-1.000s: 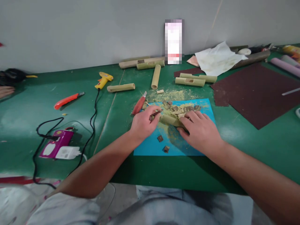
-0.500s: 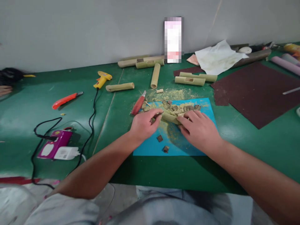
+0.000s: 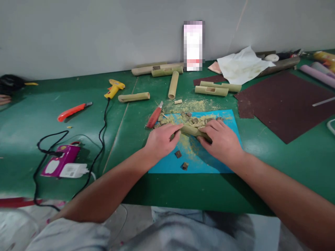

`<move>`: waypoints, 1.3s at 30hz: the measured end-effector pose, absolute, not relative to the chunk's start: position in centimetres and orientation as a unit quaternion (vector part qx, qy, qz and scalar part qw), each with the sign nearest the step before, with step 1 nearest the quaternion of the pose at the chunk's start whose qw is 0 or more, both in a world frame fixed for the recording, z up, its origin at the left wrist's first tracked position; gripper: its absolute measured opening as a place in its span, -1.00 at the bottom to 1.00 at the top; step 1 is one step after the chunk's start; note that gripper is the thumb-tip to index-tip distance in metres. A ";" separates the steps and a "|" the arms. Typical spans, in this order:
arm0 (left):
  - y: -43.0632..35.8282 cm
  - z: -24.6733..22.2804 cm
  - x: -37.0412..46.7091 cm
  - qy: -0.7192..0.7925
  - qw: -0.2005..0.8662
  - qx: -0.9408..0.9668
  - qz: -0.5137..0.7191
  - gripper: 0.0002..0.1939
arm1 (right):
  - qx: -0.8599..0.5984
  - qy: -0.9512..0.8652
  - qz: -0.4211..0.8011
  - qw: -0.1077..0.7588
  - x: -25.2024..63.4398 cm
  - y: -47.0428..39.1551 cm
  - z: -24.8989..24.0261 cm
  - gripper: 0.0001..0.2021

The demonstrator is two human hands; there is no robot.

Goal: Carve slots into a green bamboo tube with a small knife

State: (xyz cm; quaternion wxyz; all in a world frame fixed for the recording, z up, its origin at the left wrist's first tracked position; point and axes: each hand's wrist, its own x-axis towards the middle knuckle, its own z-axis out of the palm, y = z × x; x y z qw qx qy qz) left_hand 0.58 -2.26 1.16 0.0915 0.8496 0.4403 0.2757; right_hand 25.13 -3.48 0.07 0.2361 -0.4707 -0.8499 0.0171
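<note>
A short green bamboo tube (image 3: 192, 131) lies crosswise between my two hands, over a blue sheet (image 3: 167, 164). My left hand (image 3: 162, 140) is closed around its left end, thumb and forefinger along the top. Around the right end my right hand (image 3: 221, 139) is wrapped, fingers over the upper side. Any small piece inside the left fingers is hidden. Yellowish dust and several small dark square chips (image 3: 178, 154) are scattered on the sheet. Just beyond my left hand lies a red-handled knife (image 3: 155, 116).
Several cut bamboo tubes (image 3: 211, 91) lie farther back. To the left are a yellow glue gun (image 3: 114, 89), an orange utility knife (image 3: 74, 111) and a purple power strip (image 3: 61, 160) with cables. A dark brown sheet (image 3: 288, 104) spreads at right. Another person's hand (image 3: 4, 100) shows far left.
My right hand has shifted slightly left along the bamboo tube, and the tube's right end now shows under the palm. My left hand stays almost in place, its forefinger stretched further onto the tube.
</note>
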 end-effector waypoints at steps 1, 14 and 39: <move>-2.3 1.2 0.6 0.437 0.086 0.853 0.271 -0.69 | -0.471 -0.849 0.020 0.239 25.1 -3.5 0.0 -0.80; -2.2 0.7 0.5 0.416 0.073 0.857 0.295 -0.70 | -0.468 -0.864 0.005 0.188 24.9 -3.5 0.3 -0.82; -0.9 0.1 1.0 0.398 0.071 0.876 0.262 -0.64 | -0.456 -0.869 -0.025 0.191 24.8 -3.6 0.1 -0.79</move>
